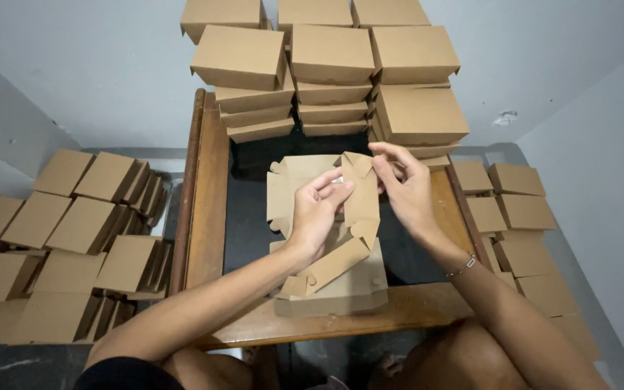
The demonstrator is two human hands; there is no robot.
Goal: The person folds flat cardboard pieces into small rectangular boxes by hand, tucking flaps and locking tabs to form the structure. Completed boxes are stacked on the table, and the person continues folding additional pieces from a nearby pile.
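Pinching a half-folded cardboard box point(326, 217), both hands point(317, 211) point(404, 185) hover above the table point(211, 188).

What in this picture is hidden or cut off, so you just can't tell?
Head view only:
- The part of the half-folded cardboard box under the left hand and right hand: covered by fingers and palms.
- The back stacks of finished boxes: top row cut off by the upper edge.
- The flat blanks beneath: their count is hidden by the top piece.
- The floor boxes on one side: cut by the picture edge.
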